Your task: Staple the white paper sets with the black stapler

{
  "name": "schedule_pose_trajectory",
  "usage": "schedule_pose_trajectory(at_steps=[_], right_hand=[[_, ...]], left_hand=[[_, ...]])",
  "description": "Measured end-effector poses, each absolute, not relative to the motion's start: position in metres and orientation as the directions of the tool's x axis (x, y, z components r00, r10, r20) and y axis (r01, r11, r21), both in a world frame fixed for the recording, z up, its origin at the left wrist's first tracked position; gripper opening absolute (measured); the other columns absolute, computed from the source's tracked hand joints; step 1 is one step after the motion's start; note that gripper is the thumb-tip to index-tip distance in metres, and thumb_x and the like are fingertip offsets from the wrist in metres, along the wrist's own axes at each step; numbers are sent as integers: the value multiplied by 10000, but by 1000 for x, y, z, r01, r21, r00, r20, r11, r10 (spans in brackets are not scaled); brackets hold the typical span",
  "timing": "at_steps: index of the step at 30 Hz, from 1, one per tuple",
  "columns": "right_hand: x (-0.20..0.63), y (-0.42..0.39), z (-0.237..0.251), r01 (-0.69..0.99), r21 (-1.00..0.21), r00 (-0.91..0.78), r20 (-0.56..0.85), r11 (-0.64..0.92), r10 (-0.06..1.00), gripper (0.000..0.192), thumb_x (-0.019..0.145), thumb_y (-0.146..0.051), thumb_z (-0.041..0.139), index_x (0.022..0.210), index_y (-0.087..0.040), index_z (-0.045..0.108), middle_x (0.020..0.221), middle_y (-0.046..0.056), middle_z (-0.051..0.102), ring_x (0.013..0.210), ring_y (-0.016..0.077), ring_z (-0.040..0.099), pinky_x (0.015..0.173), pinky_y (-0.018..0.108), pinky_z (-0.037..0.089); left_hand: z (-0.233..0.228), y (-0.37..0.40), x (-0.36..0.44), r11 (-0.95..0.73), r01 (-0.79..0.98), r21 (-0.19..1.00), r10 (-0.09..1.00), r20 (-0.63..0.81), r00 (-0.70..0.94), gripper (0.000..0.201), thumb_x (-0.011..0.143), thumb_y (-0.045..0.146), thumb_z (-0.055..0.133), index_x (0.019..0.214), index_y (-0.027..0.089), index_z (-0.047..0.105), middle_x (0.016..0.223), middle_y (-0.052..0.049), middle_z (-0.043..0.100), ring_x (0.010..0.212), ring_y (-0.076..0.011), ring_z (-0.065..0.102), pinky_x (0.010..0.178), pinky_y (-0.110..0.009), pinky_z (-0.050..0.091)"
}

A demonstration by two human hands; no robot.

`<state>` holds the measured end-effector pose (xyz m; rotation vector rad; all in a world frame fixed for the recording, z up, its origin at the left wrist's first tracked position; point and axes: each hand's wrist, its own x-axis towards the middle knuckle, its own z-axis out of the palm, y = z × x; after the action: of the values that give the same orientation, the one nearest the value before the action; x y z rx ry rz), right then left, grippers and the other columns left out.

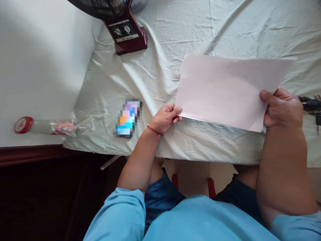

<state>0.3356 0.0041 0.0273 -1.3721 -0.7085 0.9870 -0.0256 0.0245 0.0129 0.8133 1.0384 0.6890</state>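
A wide sheet of white paper [223, 87], perhaps more than one layer, is held just above the cloth-covered table. My left hand [166, 117] pinches its near left corner between thumb and fingers. At the right edge my right hand [283, 108] grips the paper, thumb on top and fingers underneath. The side facing me looks blank. A red thread bracelet [155, 130] circles my left wrist. To the left of my left hand lies a phone [128, 118] with a lit, blurred-out screen.
A dark red fan [131, 36] with control knobs stands at the back left. A red-and-white cylinder in clear plastic [47, 126] lies at the far left. Beyond my right hand sits a bunch of keys [313, 103]. The wrinkled pale cloth [155, 73] hangs over the table's front edge.
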Motion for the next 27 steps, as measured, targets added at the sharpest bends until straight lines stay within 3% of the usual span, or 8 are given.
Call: schedule_pose_trajectory(at_steps=[7, 15, 23, 27], right_hand=[[338, 4, 25, -144, -986, 434, -139, -83, 890, 298, 671, -246, 787, 960, -216, 719, 1076, -25, 690, 837, 96, 647, 833, 297, 566], [340, 4, 23, -122, -987, 439, -149, -106, 886, 317, 684, -245, 783, 995, -219, 725, 1091, -16, 690, 850, 95, 652, 833, 277, 561], [338, 4, 24, -132, -964, 426, -264, -229, 866, 307, 716, -220, 746, 1022, -210, 720, 1045, -2, 697, 774, 97, 660, 805, 288, 584], [336, 1, 22, -143, -934, 344, -356, -327, 869, 392, 693, -211, 738, 1083, -212, 707, 1014, 23, 699, 727, 129, 667, 731, 321, 597]], left_hand=[[9, 24, -28, 490, -129, 862, 824, -410, 391, 541, 632, 394, 1064, 888, 150, 655, 642, 38, 625, 496, -21, 465, 448, -128, 325], [13, 22, -29, 466, -40, 884, 821, -415, 393, 430, 703, 357, 987, 890, 174, 646, 692, 26, 617, 556, -54, 475, 500, -193, 326], [14, 20, -25, 391, -42, 919, 853, -345, 392, 471, 652, 303, 964, 979, 185, 646, 738, 46, 610, 542, -61, 478, 511, -219, 324], [15, 19, -28, 394, -77, 916, 874, -347, 341, 693, 686, 321, 949, 1260, 196, 582, 723, 60, 622, 548, -73, 509, 530, -209, 357]])
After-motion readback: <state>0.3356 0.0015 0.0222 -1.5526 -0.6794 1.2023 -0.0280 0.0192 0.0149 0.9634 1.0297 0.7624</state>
